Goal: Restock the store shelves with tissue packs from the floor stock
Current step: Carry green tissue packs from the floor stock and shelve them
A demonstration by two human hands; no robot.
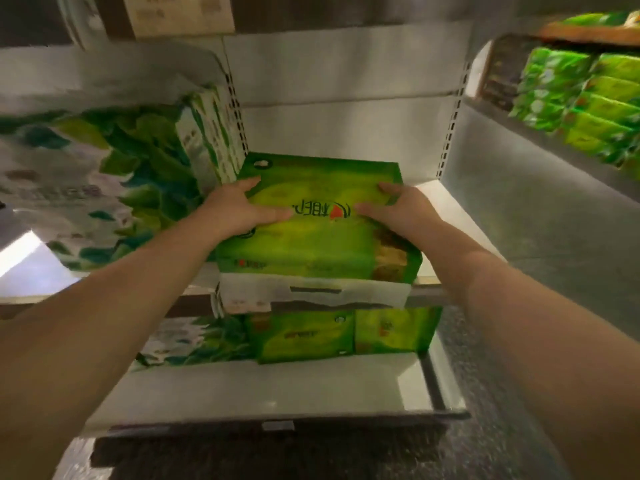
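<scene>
A large green tissue pack lies flat on the middle shelf, its printed top facing up. My left hand rests on the pack's left side with fingers spread and fairly straight. On the pack's right side my right hand lies with its thumb pointing inward and its fingers at the far right edge. Both forearms reach in from below. The pack's front end overhangs the shelf lip slightly.
White-and-green leaf-print packs fill the shelf to the left. More green packs sit on the lower shelf. A neighbouring shelf unit at upper right holds stacked green packs. The white back panel stands behind.
</scene>
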